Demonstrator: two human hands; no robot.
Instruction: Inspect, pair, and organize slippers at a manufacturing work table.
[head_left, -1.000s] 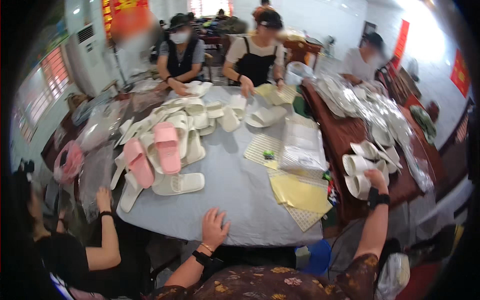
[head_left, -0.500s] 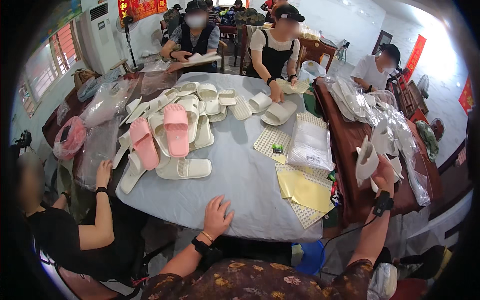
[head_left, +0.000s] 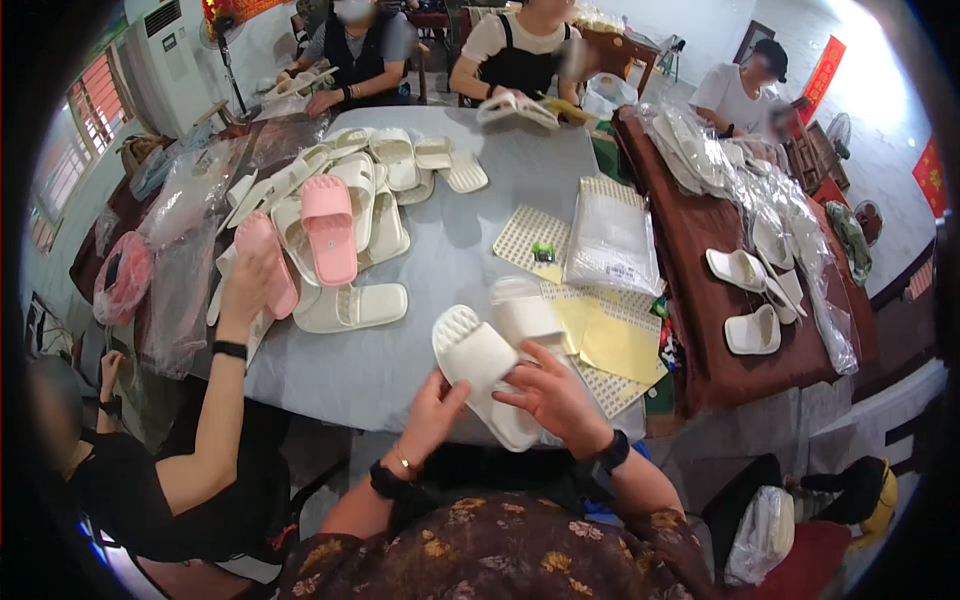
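Observation:
In front of me over the table's near side is a white slipper (head_left: 478,357), tilted with its sole end toward me. My left hand (head_left: 430,412) grips its left edge, thumb on the near side. My right hand (head_left: 562,398) is at its right side, fingers spread and stretched across, a fingertip close to the strap. Just behind that hand lies a second white slipper (head_left: 528,312), partly hidden by the first slipper and my fingers.
A pile of white slippers (head_left: 388,240) with pink slippers (head_left: 328,228) fills the left half. Label sheets (head_left: 620,345) and a white packet (head_left: 612,240) lie right. More slippers (head_left: 752,330) rest on the brown table (head_left: 700,380). A co-worker's hand (head_left: 250,285) reaches the pile.
My right hand has come from the brown table to the near middle, with white slippers now there. My left hand has risen to one slipper. The left co-worker's arm has reached onto the pink slipper.

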